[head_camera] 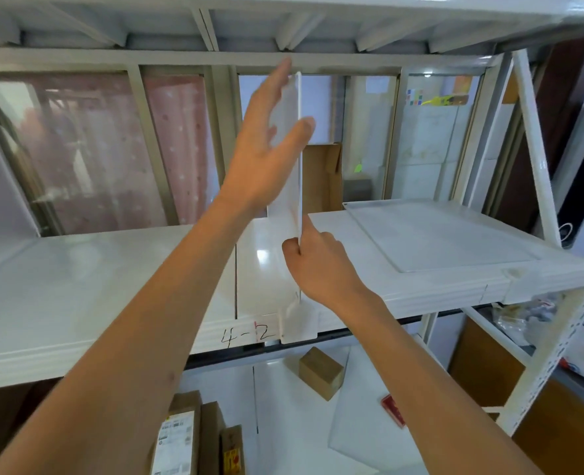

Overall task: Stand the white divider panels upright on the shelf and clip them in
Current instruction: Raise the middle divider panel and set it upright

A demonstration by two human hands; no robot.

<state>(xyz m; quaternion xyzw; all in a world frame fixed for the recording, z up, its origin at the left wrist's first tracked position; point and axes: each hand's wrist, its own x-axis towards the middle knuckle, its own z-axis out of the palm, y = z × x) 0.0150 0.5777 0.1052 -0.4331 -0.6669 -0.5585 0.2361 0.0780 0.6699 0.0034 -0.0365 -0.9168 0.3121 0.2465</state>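
Left hand (263, 156) open, flat vs upright panel (295, 186); right hand (318, 265) pinching front edge. Keep vertical, press 6 o'clock onto shelf (112, 286) lip w/ clip.

I'm in a stockroom or warehouse: white metal racking (537, 166) with a shelf (78, 296) hand-marked "4-2" (246, 335), labelled cartons (177, 437) on the level below, a cardboard box (321, 371), and more boxes (323, 176) behind.
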